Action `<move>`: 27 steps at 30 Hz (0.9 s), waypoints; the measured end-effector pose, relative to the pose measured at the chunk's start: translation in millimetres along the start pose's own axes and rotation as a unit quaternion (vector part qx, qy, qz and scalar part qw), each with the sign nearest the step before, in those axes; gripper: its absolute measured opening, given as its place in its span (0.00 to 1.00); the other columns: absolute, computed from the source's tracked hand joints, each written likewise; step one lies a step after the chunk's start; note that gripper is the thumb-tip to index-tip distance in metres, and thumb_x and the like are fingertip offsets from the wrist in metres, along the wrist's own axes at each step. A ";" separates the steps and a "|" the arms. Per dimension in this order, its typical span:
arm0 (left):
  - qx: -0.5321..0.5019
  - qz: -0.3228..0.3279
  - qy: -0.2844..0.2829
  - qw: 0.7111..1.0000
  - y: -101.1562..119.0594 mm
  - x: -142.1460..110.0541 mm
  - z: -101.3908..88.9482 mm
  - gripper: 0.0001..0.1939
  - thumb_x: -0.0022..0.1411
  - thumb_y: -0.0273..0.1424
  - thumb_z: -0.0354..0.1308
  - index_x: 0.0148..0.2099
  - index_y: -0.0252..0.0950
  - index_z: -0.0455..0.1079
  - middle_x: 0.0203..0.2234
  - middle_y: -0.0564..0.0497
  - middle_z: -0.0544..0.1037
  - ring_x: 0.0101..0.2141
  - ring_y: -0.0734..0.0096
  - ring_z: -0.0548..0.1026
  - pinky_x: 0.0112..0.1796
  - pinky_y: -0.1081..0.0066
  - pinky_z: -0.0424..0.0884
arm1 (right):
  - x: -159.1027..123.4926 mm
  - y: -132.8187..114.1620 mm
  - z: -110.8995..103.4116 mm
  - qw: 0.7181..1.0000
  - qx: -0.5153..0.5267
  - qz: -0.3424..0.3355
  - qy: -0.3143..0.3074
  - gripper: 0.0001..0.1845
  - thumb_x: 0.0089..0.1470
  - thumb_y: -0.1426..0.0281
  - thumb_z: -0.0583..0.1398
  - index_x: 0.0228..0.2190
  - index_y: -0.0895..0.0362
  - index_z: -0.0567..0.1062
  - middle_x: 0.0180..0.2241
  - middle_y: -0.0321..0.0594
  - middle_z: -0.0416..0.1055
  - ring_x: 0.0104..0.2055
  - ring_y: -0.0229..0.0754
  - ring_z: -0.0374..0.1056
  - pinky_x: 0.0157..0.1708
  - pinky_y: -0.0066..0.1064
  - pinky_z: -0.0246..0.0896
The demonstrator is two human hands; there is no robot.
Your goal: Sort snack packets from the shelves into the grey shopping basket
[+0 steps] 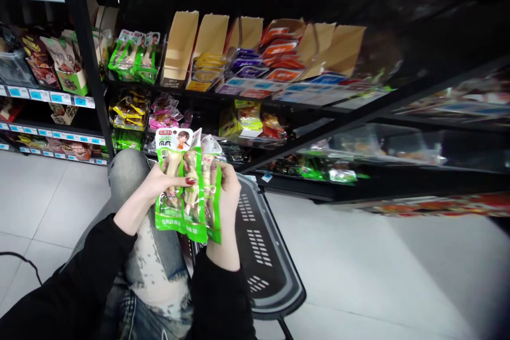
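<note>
Several green-edged snack packets (191,196) with clear windows are fanned side by side in front of my knees; they look like packed chicken feet. My left hand (161,180) grips them from the left, its red-nailed thumb lying across the front. At the right side, my right hand (229,183) is closed around the edge of the packets, its fingers partly hidden behind them. Similar green packets (135,58) stand in a box on the upper shelf ahead.
A dark basket or stool top (258,244) with slots is right of my leg. Ahead, black shelves hold cardboard display boxes (181,48), orange packets (281,53) and pink packets (164,111). A slanted black shelf post (290,141) crosses at right. The floor (338,260) is pale tile.
</note>
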State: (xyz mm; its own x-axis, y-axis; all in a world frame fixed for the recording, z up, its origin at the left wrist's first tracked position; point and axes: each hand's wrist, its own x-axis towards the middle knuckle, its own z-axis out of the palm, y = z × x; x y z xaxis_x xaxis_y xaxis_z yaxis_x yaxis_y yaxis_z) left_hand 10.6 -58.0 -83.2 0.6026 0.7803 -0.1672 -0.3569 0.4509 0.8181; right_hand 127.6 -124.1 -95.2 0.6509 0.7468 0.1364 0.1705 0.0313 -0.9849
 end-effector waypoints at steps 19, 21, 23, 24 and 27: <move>0.026 0.119 0.067 0.990 -8.3 3.9 0.1 0.47 0.38 0.18 0.68 0.60 0.46 0.57 0.50 0.53 0.73 0.58 0.67 0.63 0.57 0.69 0.56 | 0.7 4.1 1.0 0.985 0.068 0.111 -0.113 0.23 0.37 0.58 0.68 0.36 0.55 0.74 0.31 0.39 0.77 0.31 0.46 0.71 0.35 0.39 0.67; -0.001 0.072 0.051 0.996 -7.3 3.4 0.3 0.43 0.38 0.18 0.68 0.58 0.42 0.61 0.47 0.52 0.76 0.54 0.63 0.68 0.54 0.66 0.61 | 1.6 6.4 1.3 0.988 0.077 0.097 -0.096 0.21 0.38 0.58 0.67 0.34 0.56 0.74 0.35 0.41 0.77 0.36 0.48 0.71 0.39 0.41 0.67; -0.039 0.010 0.032 0.999 -5.9 3.2 -0.2 0.34 0.40 0.20 0.67 0.52 0.38 0.67 0.40 0.49 0.79 0.46 0.59 0.75 0.49 0.63 0.68 | 0.9 7.4 1.2 0.988 0.085 0.100 -0.086 0.20 0.39 0.58 0.66 0.34 0.56 0.74 0.37 0.41 0.77 0.39 0.49 0.71 0.41 0.41 0.66; -0.064 -0.022 0.031 0.997 -5.0 3.3 -0.9 0.29 0.41 0.21 0.67 0.49 0.36 0.69 0.37 0.49 0.80 0.41 0.59 0.77 0.46 0.63 0.70 | -0.1 7.5 1.7 0.987 0.090 0.109 -0.082 0.19 0.40 0.58 0.66 0.34 0.56 0.74 0.37 0.41 0.77 0.39 0.49 0.71 0.41 0.40 0.66; -0.137 -0.102 0.046 0.984 -2.3 4.8 -4.6 0.16 0.43 0.23 0.65 0.38 0.32 0.72 0.27 0.49 0.80 0.32 0.62 0.79 0.41 0.64 0.73 | -4.5 7.5 5.7 0.977 0.114 0.158 -0.086 0.17 0.42 0.59 0.65 0.34 0.55 0.74 0.37 0.41 0.76 0.38 0.48 0.71 0.41 0.40 0.67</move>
State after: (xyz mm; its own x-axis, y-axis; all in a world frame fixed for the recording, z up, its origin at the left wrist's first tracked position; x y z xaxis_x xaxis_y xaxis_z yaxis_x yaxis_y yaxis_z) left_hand 11.0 -53.3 -88.4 0.6190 0.6920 -0.3715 -0.4226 0.6921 0.5851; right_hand 121.8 -123.4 -103.8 0.5075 0.8429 -0.1788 -0.2011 -0.0859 -0.9758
